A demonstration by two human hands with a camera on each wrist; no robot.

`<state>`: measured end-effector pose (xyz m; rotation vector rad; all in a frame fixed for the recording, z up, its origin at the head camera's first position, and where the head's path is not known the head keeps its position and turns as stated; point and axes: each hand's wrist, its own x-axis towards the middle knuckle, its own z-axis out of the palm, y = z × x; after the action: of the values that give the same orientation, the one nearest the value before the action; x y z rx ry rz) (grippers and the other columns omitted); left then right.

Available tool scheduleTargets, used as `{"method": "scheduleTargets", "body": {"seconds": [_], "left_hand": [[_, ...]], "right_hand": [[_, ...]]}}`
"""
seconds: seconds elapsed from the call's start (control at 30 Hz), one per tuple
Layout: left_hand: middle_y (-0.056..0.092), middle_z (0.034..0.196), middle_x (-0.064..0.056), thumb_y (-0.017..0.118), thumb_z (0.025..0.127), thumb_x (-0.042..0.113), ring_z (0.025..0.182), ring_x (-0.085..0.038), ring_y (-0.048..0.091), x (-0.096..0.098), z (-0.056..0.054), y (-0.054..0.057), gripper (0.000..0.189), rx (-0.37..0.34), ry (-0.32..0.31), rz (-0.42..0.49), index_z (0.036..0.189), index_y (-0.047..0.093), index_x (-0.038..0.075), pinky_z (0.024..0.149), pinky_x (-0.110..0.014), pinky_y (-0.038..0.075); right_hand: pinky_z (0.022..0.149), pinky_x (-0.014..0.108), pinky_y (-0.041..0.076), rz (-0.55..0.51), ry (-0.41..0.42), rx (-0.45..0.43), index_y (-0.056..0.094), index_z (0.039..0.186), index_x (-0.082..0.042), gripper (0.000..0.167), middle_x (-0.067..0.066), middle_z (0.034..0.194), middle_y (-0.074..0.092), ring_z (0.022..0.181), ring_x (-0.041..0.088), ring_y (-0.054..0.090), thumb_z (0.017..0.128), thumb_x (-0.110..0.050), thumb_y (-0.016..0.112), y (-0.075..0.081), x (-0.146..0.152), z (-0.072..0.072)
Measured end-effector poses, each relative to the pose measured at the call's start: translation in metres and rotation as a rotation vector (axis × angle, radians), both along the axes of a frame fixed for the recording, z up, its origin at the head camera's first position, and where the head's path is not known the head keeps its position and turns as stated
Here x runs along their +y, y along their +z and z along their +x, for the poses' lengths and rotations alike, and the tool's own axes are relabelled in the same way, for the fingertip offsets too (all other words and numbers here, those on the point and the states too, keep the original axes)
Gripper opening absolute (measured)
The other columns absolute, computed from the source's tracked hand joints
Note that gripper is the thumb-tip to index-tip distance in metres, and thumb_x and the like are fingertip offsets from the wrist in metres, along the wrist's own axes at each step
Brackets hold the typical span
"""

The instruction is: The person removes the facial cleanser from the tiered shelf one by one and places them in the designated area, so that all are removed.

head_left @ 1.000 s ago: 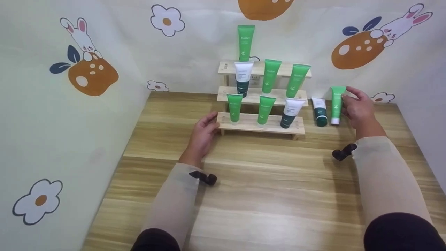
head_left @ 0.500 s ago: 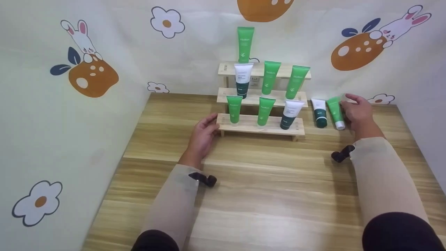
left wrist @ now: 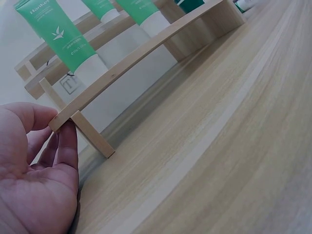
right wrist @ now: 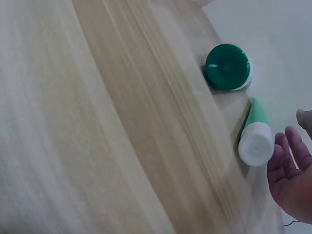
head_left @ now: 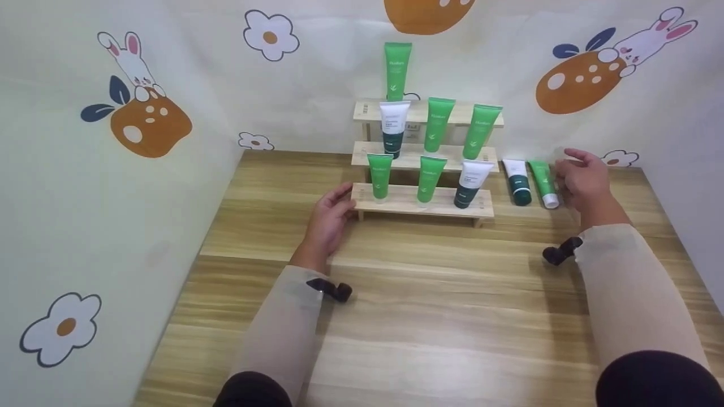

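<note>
Rack [head_left: 403,200], loaded with seven tubes [head_left: 438,125], pinched at one end by left hand [head_left: 330,217]. Green tube [head_left: 544,183] laid on table [head_left: 407,294]; right hand [head_left: 585,181], fingers loosely parted, seen beside it, contact unclear. Base of top tube [head_left: 397,69] hidden.

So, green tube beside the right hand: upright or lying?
Lying: the green tube stretches along the tabletop, white cap away from the wall.

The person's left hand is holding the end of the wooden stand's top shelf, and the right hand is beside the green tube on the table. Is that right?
Not quite: the left hand holds the end of the lowest shelf, not the top shelf, as the left wrist view shows. The right hand is indeed beside the green tube on the table.
</note>
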<state>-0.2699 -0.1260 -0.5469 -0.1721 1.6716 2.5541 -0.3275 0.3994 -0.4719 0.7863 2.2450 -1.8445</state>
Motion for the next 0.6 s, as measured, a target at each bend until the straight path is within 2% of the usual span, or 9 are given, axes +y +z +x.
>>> {"method": "scheduleTargets", "body": {"seconds": [0.1, 0.2, 0.3, 0.47, 0.6], "left_hand": [[0.055, 0.159, -0.014, 0.060, 0.098, -0.008, 0.134, -0.025, 0.061, -0.001, 0.000, 0.001, 0.054, -0.005, 0.000, -0.005, 0.151, 0.053, -0.001, 0.105, -0.027, 0.057], [0.055, 0.159, -0.013, 0.061, 0.098, -0.007, 0.135, -0.025, 0.060, -0.001, -0.001, 0.001, 0.054, -0.004, -0.004, -0.010, 0.151, 0.054, -0.001, 0.106, -0.028, 0.057], [0.056, 0.158, -0.013, 0.060, 0.099, -0.007, 0.135, -0.025, 0.061, -0.001, -0.001, 0.001, 0.054, 0.004, -0.007, -0.016, 0.152, 0.053, -0.001, 0.105, -0.028, 0.057], [0.057, 0.157, -0.014, 0.060, 0.099, -0.006, 0.135, -0.026, 0.061, 0.000, 0.002, 0.003, 0.053, 0.013, -0.017, -0.028, 0.152, 0.054, 0.000, 0.105, -0.029, 0.058], [0.057, 0.158, -0.014, 0.060, 0.099, -0.007, 0.136, -0.027, 0.061, 0.000, 0.003, 0.003, 0.054, 0.009, -0.008, -0.024, 0.152, 0.053, 0.000, 0.105, -0.029, 0.058]], "right_hand": [[0.111, 0.032, 0.052, -0.002, 0.012, 0.029, 0.039, 0.164, -0.035, 0.070, -0.007, 0.141, 0.052, 0.126, 0.022, 0.053, 0.102, -0.044, 0.070, 0.008, -0.002, 0.001], [0.127, 0.039, 0.044, 0.042, 0.029, 0.039, 0.039, 0.164, -0.036, 0.072, -0.005, 0.150, 0.051, 0.142, 0.024, 0.051, 0.101, -0.050, 0.069, 0.016, -0.006, 0.002], [0.130, 0.042, 0.039, 0.042, 0.038, 0.067, 0.040, 0.163, -0.035, 0.072, -0.003, 0.157, 0.050, 0.149, 0.024, 0.048, 0.099, -0.053, 0.069, 0.025, -0.010, 0.003], [0.122, 0.040, 0.047, 0.014, 0.048, 0.136, 0.048, 0.159, -0.032, 0.073, -0.004, 0.149, 0.059, 0.133, 0.017, 0.060, 0.094, -0.053, 0.076, 0.048, -0.022, 0.007], [0.098, 0.027, 0.059, -0.018, 0.062, 0.208, 0.052, 0.155, -0.028, 0.073, -0.006, 0.133, 0.066, 0.117, 0.012, 0.065, 0.092, -0.051, 0.079, 0.072, -0.038, 0.009]]}}
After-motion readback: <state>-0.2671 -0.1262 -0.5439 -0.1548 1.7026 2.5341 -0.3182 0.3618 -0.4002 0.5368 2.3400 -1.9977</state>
